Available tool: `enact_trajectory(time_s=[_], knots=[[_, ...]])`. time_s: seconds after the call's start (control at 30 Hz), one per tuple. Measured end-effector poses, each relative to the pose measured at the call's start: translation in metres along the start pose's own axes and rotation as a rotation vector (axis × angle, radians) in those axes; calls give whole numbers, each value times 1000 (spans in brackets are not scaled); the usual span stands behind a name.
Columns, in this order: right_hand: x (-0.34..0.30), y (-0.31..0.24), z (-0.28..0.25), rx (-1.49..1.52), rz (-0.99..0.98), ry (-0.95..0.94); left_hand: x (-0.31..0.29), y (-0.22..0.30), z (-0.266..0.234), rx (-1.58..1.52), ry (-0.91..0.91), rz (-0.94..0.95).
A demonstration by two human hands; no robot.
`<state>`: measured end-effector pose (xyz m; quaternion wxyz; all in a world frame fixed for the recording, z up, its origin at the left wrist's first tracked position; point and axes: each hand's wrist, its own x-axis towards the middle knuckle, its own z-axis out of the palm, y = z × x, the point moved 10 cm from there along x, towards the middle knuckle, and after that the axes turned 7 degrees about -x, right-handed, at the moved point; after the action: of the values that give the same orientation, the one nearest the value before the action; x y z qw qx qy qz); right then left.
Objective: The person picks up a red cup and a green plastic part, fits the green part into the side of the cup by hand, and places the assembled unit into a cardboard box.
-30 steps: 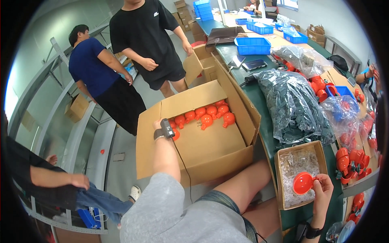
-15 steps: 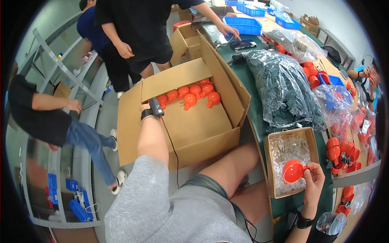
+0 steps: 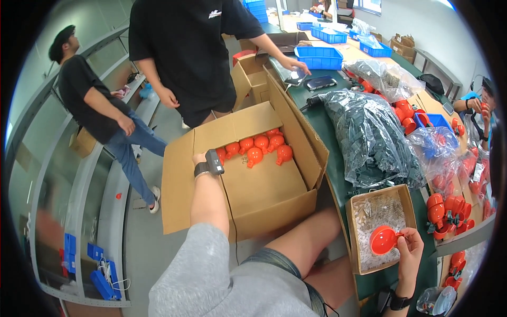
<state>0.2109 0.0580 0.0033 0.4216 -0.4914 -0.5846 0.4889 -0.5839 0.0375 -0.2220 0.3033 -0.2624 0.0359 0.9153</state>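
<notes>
My right hand (image 3: 411,247) pinches the short stem of a shiny red plastic cup (image 3: 382,240), its round opening facing up. The cup is over a small cardboard box (image 3: 355,232) that holds small white pieces and thin clear or metallic ones, too small to name. My left arm reaches to the near left side of a large open carton (image 3: 269,185). Only part of my left hand (image 3: 199,158) shows there, beside a black device on the wrist; its fingers are hidden. Several red cups (image 3: 254,155) lie bottom-up in the carton, against its far side.
A large clear bag of dark green parts (image 3: 364,132) lies on the green-topped table (image 3: 340,185). More red cups (image 3: 435,208) and blue bins (image 3: 318,57) are on the table. A person in black (image 3: 182,53) stands behind the carton; another (image 3: 95,100) is by the left shelves.
My view has tilted up, so the carton and small box sit lower in the picture. The person in jeans is now more upright by the shelves. My right hand still holds the cup.
</notes>
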Motion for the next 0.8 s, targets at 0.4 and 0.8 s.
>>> enact_trajectory(time_s=[0.4, 0.8], knots=[[1, -7, 6, 14, -3, -19, 1, -23, 18, 102, 30, -37], [1, -7, 8, 42, 24, -33, 9, -27, 50, 204, 65, -50]])
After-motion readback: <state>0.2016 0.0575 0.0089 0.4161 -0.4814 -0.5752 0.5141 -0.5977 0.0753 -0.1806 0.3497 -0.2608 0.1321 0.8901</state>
